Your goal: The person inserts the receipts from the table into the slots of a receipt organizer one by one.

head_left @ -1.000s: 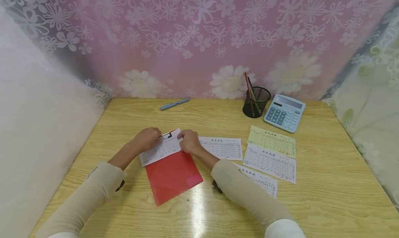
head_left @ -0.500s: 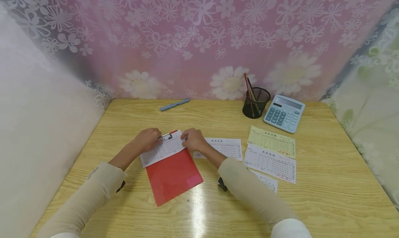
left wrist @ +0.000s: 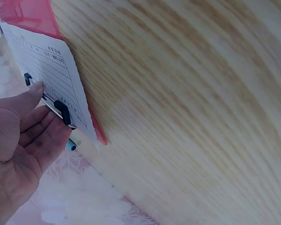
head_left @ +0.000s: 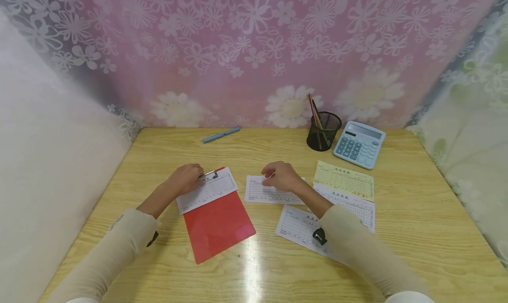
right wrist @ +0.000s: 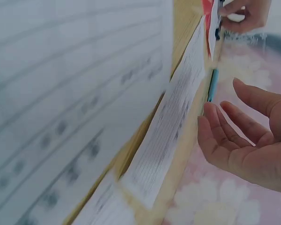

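My left hand (head_left: 187, 179) grips the metal clip (head_left: 208, 175) at the top of a red clipboard (head_left: 218, 230). In the left wrist view the thumb lies on the clip's lever, with the fingers behind it. Under that clip, a white printed form (head_left: 207, 193) lies across the board's upper part. My right hand (head_left: 282, 176) is over another white form (head_left: 255, 192) to the right of the board. Its fingers are loosely bent in the right wrist view, with nothing between them; whether they touch the paper cannot be told.
To the right lie a yellow form (head_left: 343, 179), a white form (head_left: 363, 208) overlapping it, and another white one (head_left: 297, 227) partly under the right forearm. A blue pen (head_left: 221, 135), a mesh pencil cup (head_left: 323, 133) and a calculator (head_left: 360, 144) stand along the back.
My right hand has let go of the clipped form's right edge and moved right, over the loose white form. My left hand stays on the clip.
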The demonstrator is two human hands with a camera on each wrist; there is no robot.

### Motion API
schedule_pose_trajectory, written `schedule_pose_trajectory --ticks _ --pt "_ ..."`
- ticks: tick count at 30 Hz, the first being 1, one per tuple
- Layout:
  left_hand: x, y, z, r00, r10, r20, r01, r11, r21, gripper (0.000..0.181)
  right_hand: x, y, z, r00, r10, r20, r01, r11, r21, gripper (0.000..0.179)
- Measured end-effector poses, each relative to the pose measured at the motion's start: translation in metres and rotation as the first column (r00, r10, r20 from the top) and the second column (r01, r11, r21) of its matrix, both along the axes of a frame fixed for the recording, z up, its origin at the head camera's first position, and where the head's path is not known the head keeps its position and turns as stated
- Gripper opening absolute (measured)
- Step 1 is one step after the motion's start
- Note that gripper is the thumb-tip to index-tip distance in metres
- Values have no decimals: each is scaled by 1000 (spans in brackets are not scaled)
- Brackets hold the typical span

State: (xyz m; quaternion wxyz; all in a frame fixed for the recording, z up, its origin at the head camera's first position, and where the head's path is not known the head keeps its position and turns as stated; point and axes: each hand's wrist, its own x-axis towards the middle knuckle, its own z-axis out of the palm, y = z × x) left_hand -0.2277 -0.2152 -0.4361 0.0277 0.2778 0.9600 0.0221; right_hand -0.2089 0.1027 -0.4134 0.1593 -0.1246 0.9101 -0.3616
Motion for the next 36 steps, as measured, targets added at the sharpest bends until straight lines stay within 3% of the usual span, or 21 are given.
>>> schedule_pose_trajectory --ticks 8,14,21,30,36 --pt "0 -3 2 998 29 58 -30 1000 10 18 1 56 -5 997 -57 -60 60 997 55 38" --pt "0 -3 3 998 24 51 -25 1000 12 19 4 80 -6 994 -9 -105 25 989 148 42" --pt "-1 -3 3 999 19 50 -20 1000 11 20 5 92 -16 981 90 -173 -40 961 275 55" --pt "-2 -1 2 999 12 51 -13 1000 18 22 3 93 -21 988 70 -135 -18 935 354 58" --pt "-2 0 3 998 20 52 -21 1000 21 21 -1 89 -18 993 49 -105 -14 952 305 54"
